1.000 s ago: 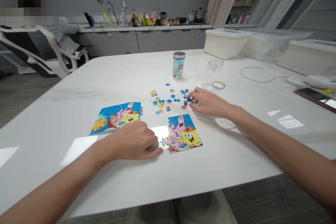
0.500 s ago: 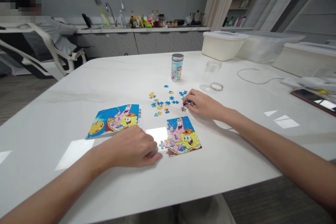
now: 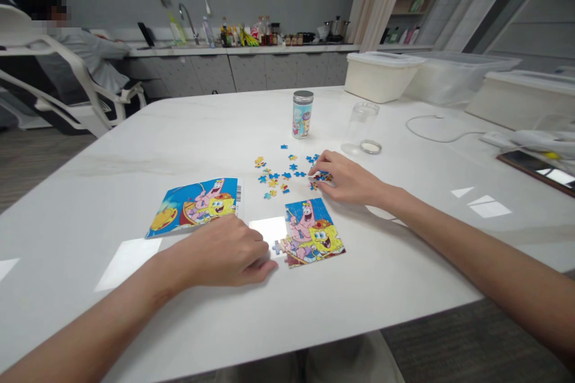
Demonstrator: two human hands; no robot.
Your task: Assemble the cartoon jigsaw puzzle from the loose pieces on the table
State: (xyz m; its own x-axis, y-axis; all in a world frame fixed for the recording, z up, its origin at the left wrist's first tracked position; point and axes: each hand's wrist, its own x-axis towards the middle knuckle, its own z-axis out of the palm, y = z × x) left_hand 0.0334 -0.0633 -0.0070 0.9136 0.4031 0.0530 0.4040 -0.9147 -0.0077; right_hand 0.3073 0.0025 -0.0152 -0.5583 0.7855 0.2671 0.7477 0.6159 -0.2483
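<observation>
My left hand (image 3: 231,251) rests on the table with curled fingers, its thumb stretched toward the partly joined puzzle (image 3: 314,233). Whether those fingers hold anything is hidden. Beside that hand, behind it, lies the picture sheet (image 3: 193,206) showing a pink and a yellow cartoon figure. My right hand (image 3: 344,178) reaches over loose pieces at the right of the pile, thumb and forefinger apart around them; none is clearly held. Several blue and yellow loose pieces (image 3: 274,176) lie behind the joined part. A printed can (image 3: 302,116) with a metal lid stands upright farther back.
On the white table (image 3: 215,323), a clear jar (image 3: 363,122) stands near a round lid (image 3: 371,147). Plastic bins (image 3: 381,78), a white cable (image 3: 444,140) and a phone (image 3: 539,170) are at the right. A person (image 3: 90,57) sits at the far left.
My right hand has shifted slightly left over the loose pieces, and its thumb and forefinger are farther apart. My left hand has stayed in place.
</observation>
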